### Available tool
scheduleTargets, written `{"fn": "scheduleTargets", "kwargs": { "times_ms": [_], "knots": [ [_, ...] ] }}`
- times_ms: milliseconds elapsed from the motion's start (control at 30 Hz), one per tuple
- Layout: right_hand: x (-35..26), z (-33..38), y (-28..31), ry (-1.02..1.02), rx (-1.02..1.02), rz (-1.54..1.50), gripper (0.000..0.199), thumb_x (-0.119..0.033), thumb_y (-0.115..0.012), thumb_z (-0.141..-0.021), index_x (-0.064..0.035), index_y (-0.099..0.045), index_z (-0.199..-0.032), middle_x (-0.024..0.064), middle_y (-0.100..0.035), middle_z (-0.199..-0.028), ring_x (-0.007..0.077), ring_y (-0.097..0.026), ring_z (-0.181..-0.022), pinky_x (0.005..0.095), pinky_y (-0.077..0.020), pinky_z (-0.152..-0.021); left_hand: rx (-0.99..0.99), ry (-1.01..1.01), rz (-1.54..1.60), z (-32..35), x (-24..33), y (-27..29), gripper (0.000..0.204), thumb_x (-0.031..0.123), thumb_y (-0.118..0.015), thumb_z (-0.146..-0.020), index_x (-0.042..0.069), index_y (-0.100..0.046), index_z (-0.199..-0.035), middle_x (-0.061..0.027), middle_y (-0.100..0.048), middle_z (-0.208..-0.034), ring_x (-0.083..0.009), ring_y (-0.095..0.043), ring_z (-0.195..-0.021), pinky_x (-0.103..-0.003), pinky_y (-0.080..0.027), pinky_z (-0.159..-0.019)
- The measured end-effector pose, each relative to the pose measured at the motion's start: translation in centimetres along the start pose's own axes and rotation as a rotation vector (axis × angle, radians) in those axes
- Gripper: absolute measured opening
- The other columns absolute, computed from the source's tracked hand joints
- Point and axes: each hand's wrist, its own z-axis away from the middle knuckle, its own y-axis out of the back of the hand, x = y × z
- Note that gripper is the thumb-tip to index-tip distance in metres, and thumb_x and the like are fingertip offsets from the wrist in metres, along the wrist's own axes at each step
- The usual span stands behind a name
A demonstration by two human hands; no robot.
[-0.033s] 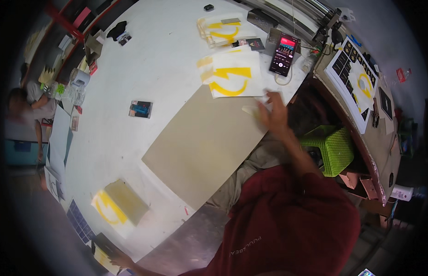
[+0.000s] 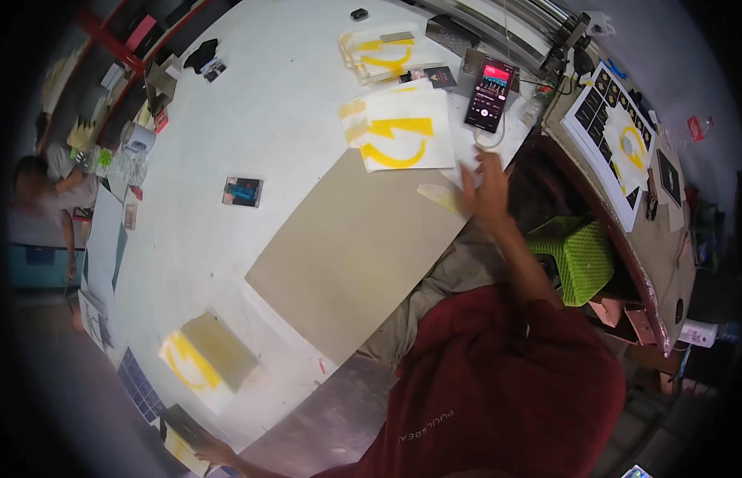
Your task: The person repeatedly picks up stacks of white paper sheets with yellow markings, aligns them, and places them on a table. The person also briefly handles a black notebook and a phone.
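Note:
A large grey-brown board lies on the white table along its near edge. By the board's right corner hovers my right hand, fingers apart. A pale yellowish strip lies on that corner beside the fingertips. White sheets with a yellow sprayed mark overlap the board's far end. At the lower left, my left hand has its fingers at the edge of a dark-topped stack with a pale, yellow-marked side. Part of its grip is hidden.
A grey-brown block sits on a yellow-sprayed sheet. More yellow-marked sheets and a lit phone are at the back. A small dark box lies mid-table. A green stool stands right; another person is at far left.
My right hand has shifted slightly right, away from the pale strip, which now shows more fully on the board. My left hand stays at the stack.

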Motion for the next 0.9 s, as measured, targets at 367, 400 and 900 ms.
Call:
{"fn": "scheduleTargets", "kwargs": {
  "times_ms": [367,400,900],
  "knots": [
    [6.6,-3.6,0.1,-0.068,-0.081,0.340,0.054,-0.032,-0.070,-0.094,-0.0035,-0.058,-0.139,0.0177,-0.062,-0.090,0.0356,-0.065,-0.082,0.0464,-0.0513,-0.072,-0.062,0.077,0.104,7.1,6.4,3.6,0.080,0.065,-0.046,-0.102,0.013,-0.030,-0.161,-0.0347,-0.029,-0.160,-0.0534,-0.029,-0.148,-0.073,-0.033,-0.110],
    [6.8,-3.5,0.2,-0.069,-0.067,0.355,0.054,-0.031,-0.070,-0.094,-0.0035,-0.058,-0.138,0.0173,-0.062,-0.090,0.0349,-0.065,-0.083,0.0460,-0.0509,-0.073,-0.049,0.061,0.178,7.4,8.1,3.6,0.078,0.062,-0.045,-0.103,0.013,-0.030,-0.161,-0.0350,-0.029,-0.160,-0.0542,-0.031,-0.147,-0.072,-0.034,-0.110],
    [9.3,-2.7,-0.3,0.011,0.282,-0.072,0.017,-0.009,-0.072,-0.085,-0.0003,-0.070,-0.100,0.0074,-0.058,-0.071,0.0269,-0.060,-0.067,0.0413,-0.0427,-0.065,-0.486,0.017,0.187,15.6,23.6,9.5,0.087,0.073,-0.026,-0.101,0.010,-0.031,-0.161,-0.0245,-0.026,-0.166,-0.0405,-0.024,-0.154,-0.068,-0.023,-0.117]
  ]
}}
